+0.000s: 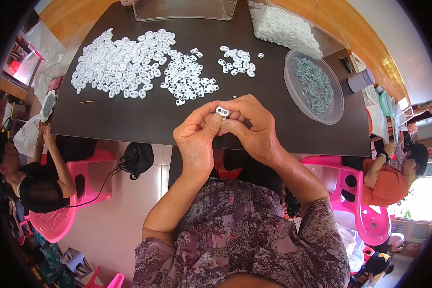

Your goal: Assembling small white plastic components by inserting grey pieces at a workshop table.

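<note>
Just above the table's near edge, my left hand point(198, 138) and my right hand point(254, 128) meet around one white two-hole cord lock point(222, 111). Thumbs and fingertips of both hands pinch it from either side, with its two round holes facing up. Fingers hide its lower part. Beyond my hands lies a pile of small white two-hole pieces point(185, 77). A larger heap of white oval pieces point(125, 65) spreads to its left. Another small group of white pieces point(237, 61) rests to the right.
A round clear tub point(289, 79) of grey-green springs point(314, 84) stands at the right. Behind it, a clear bin holds many white pieces point(285, 29). A purple-grey cup point(361, 80) is near the right edge. People sit at both sides on pink chairs point(96, 168).
</note>
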{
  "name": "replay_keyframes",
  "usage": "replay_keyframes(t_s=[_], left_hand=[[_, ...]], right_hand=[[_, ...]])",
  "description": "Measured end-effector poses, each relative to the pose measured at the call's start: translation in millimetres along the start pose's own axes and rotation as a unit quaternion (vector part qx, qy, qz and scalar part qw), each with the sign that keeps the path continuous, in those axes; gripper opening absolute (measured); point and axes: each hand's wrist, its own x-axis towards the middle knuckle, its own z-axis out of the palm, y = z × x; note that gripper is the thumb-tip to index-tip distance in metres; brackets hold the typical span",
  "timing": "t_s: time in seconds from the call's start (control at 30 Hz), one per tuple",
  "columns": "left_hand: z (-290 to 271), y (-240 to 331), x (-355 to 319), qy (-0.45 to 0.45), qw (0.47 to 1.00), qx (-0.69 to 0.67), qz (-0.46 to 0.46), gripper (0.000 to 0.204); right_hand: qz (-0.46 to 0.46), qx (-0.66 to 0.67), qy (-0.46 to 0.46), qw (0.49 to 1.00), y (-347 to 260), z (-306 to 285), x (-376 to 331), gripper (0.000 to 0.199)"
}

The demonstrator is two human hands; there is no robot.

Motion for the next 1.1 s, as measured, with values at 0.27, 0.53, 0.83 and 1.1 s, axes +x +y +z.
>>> replay_keyframes(t_s=[0.27, 0.53, 0.83, 1.1], left_hand=[[1, 8, -1, 0.016, 0.999, -0.015, -0.025, 0.018], [8, 10, -1, 0.036, 0.999, 0.032, 0.012, 0.016], [-4, 12, 0, -0.031, 0.999, 0.02, 0.022, 0.018], [-3, 14, 0, -0.077, 0.995, 0.02, 0.051, 0.018]], right_hand=[[-0.146, -0.122, 0.033, 0.981, 4, 0, 6, 0.032], [-0.236, -0.167, 0.087, 0.953, 10, 3, 7, 0.034], [-0.219, -0.141, 0.095, 0.961, 1, 2, 5, 0.031], [-0.171, -0.085, 0.072, 0.979, 0, -2, 3, 0.025]])
